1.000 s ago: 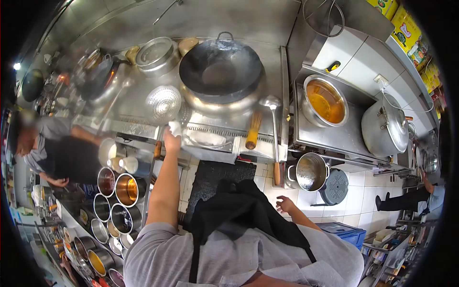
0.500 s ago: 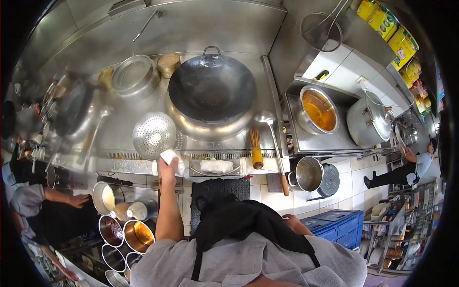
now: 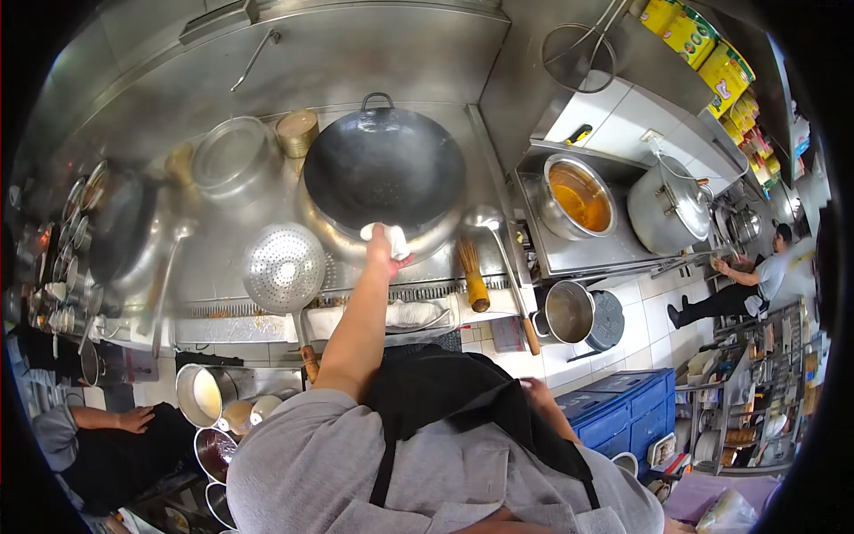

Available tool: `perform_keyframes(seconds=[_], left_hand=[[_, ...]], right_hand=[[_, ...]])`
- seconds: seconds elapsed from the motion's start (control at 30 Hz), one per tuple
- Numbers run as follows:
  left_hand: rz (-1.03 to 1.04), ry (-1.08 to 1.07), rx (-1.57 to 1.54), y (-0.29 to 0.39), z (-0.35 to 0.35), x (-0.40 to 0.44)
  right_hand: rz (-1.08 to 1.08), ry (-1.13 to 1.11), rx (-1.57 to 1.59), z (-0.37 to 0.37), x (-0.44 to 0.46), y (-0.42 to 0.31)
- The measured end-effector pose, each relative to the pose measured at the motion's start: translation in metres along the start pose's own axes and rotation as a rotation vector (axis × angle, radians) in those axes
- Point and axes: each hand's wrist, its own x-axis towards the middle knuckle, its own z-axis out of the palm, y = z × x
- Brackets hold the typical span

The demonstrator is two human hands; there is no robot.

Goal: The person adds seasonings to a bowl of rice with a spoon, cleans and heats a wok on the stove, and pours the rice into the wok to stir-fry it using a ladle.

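A folded white cloth (image 3: 389,236) is in the closed fingers of my left hand (image 3: 384,256), pressed at the near edge of a dark wok (image 3: 382,169). Whether the wok's near handle lies under the cloth is hidden. The wok rests on a burner ring, and its far loop handle stands up at the back. To the left of my forearm lies a perforated strainer ladle (image 3: 285,267), handle toward me. My right hand (image 3: 536,396) hangs low beside the black apron (image 3: 445,387); its fingers do not show clearly.
Right of the wok lie a bamboo brush (image 3: 474,276) and a long-handled ladle (image 3: 507,267). A pot of orange liquid (image 3: 578,198) and a lidded pot (image 3: 669,206) stand farther right. A blue bin (image 3: 623,414) is behind on the right. Other people stand at both sides.
My left hand has moved forward and right with the white cloth, from the stove's front edge to the wok's near rim. The view has shifted slightly.
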Motion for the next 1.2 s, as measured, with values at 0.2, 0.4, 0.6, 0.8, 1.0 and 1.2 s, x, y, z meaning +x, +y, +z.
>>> perform_keyframes(seconds=[0.2, 0.4, 0.6, 0.8, 1.0, 1.2], left_hand=[[-0.054, -0.154, 0.03, 0.005, -0.008, 0.018], [0.071, -0.071, -0.103, -0.041, 0.023, 0.092], [0.024, -0.083, -0.315, -0.084, 0.101, 0.058], [-0.061, -0.109, -0.268, -0.043, 0.107, -0.018], [-0.049, 0.035, -0.048, 0.001, 0.06, -0.068], [0.134, 0.005, 0.106, 0.048, -0.007, -0.059]], right_hand=[[-0.194, 0.035, -0.3, 0.012, -0.019, 0.202], [0.389, 0.082, 0.114, 0.006, -0.065, 0.137], [0.279, 0.129, 0.116, 0.002, -0.044, 0.053], [0.114, 0.038, 0.024, 0.006, -0.006, 0.003], [0.209, -0.073, -0.067, 0.032, 0.005, 0.013], [0.106, 0.07, -0.109, 0.066, -0.005, 0.045]])
